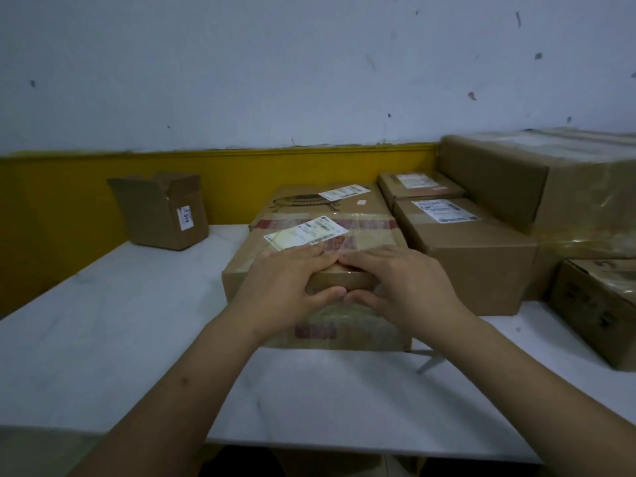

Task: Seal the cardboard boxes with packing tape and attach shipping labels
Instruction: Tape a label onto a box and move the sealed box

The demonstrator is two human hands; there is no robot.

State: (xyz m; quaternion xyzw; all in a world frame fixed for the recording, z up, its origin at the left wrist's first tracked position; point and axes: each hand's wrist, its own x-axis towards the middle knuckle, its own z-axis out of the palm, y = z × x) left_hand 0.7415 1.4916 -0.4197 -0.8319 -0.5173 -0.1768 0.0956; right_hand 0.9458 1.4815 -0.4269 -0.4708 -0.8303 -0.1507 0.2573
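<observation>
— Where is the box being sealed?

— The cardboard box (275, 266) sits on the white counter (103, 339), square in front of the person, its near face at the middle of the view. A strip of packing tape (361, 232) runs across its top and down the near face.

— And the hands?

— Both are laid over the near top edge. The left hand (285, 287) has its fingers flat on the lid and its thumb on the front face; the right hand (402, 287) mirrors it. The fingertips of the two hands meet at the middle, as do the thumbs. Each grip is loose and spread, pressing on the taped edge, closed round nothing.

— Any label on it?

— A shipping label (306, 232) lies on the lid just beyond the left fingertips, tilted. A second label (344, 192) sits near the far edge.

— What else is around?

— An open small box (161, 211) stands well apart at the far left by the yellow wall band (51, 201). On the right, two labelled boxes (464, 242) lie just beside the main one, with a large wrapped carton (550, 180) behind them.
</observation>
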